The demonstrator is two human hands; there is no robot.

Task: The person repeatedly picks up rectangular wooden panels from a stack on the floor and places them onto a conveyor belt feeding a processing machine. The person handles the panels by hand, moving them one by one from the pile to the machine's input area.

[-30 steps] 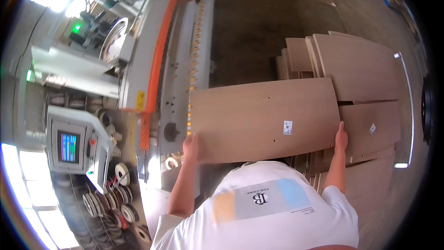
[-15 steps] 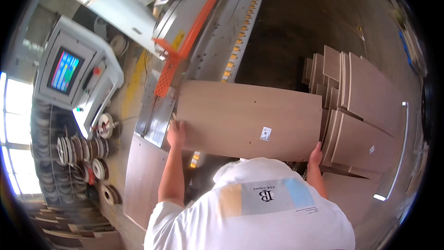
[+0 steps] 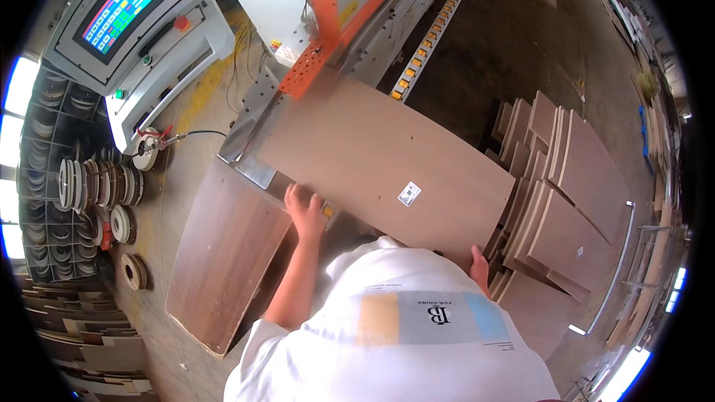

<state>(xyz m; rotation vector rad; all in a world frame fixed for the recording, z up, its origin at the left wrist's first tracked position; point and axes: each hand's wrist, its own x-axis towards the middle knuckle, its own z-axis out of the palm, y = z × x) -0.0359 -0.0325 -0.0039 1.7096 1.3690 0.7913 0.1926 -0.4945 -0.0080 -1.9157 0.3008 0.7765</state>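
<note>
A brown rectangular panel with a small white label and several drilled holes lies flat in front of me. Its far left end rests at the machine's metal bed and orange perforated guard. My left hand is at the panel's near left edge, fingers spread and not wrapped round it. At the near right corner, my right hand holds the panel's edge with the thumb showing; its other fingers are hidden.
Stacked brown panels stand close on the right. A roller strip runs away along the machine. A wood-grain board lies at left, near the control console. Rolls of edge banding sit farther left.
The panel has turned clockwise, its right end coming nearer. My left hand has loosened from the left end and now sits along the near edge. The view has shifted too.
</note>
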